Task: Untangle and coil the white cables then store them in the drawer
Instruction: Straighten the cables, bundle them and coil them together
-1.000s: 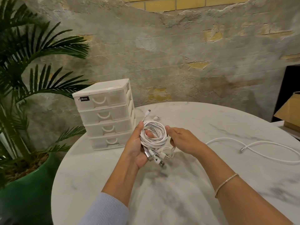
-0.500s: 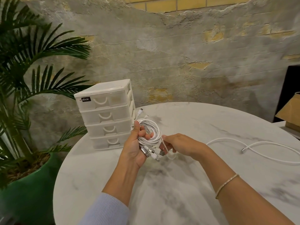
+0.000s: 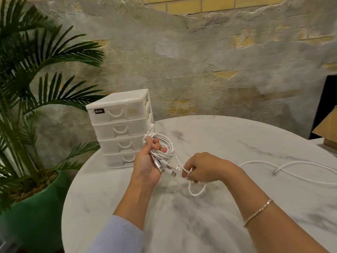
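Observation:
My left hand (image 3: 145, 161) grips a bundle of coiled white cables (image 3: 165, 147) above the table, with several silver USB plugs (image 3: 168, 167) hanging below the palm. My right hand (image 3: 202, 168) pinches one strand that runs out of the bundle; a loop of this cable (image 3: 197, 191) dangles below the fingers. Behind the left hand stands a white drawer unit (image 3: 119, 128) with all its drawers shut. A separate loose white cable (image 3: 291, 170) lies across the table on the right.
The round marble table (image 3: 200, 216) carries everything. A palm plant in a green pot (image 3: 32, 216) stands left of the table. A rough brick wall rises behind. A dark panel and a tan box (image 3: 326, 130) sit at the right edge.
My left hand has lifted the bundle a little toward the drawer unit. My right hand has pulled away down and to the right, drawing one strand out of the coil.

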`<action>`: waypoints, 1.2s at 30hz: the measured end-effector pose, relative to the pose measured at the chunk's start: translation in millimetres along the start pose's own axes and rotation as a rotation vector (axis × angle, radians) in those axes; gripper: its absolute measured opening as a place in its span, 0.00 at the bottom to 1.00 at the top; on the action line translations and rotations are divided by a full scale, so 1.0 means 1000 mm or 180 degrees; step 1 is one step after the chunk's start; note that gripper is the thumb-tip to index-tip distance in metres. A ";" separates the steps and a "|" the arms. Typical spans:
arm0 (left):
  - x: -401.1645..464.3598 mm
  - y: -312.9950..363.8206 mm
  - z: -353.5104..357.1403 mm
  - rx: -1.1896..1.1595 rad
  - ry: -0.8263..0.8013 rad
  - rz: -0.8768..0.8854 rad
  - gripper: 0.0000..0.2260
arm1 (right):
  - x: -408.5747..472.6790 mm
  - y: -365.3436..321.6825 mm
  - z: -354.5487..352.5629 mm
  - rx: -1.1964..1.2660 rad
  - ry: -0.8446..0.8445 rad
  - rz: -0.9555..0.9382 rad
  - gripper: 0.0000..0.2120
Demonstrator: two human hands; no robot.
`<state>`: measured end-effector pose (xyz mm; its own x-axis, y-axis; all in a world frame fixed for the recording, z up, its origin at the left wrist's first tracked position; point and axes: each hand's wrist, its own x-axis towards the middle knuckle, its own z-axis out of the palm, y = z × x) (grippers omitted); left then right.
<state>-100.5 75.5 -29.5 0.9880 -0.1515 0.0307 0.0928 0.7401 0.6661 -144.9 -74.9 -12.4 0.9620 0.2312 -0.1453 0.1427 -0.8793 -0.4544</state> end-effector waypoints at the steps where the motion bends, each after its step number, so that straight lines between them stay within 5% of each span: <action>1: 0.000 -0.001 0.000 0.0058 -0.0012 0.0019 0.13 | -0.002 -0.001 -0.002 -0.0058 0.0009 0.0021 0.10; 9: 0.001 -0.005 0.001 0.0323 -0.0155 0.0060 0.10 | -0.010 -0.014 -0.002 -0.0822 0.0171 0.0025 0.13; 16: -0.006 -0.004 0.005 0.0286 -0.0340 -0.0029 0.14 | -0.018 0.006 -0.019 -0.0463 -0.0160 0.0492 0.09; 26: -0.003 -0.006 0.001 0.0430 -0.0137 0.0043 0.15 | -0.019 0.028 -0.035 0.0521 0.0624 0.0645 0.11; 36: -0.004 -0.005 0.006 -0.0231 -0.0100 -0.0125 0.15 | 0.001 0.011 -0.006 -0.1126 0.0616 0.0666 0.14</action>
<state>-105.5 68.7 -28.6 0.9792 -0.2009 0.0296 0.1412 0.7785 0.6116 -140.4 -87.0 -12.2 0.9996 -0.0193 -0.0197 -0.0211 -0.9948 -0.0997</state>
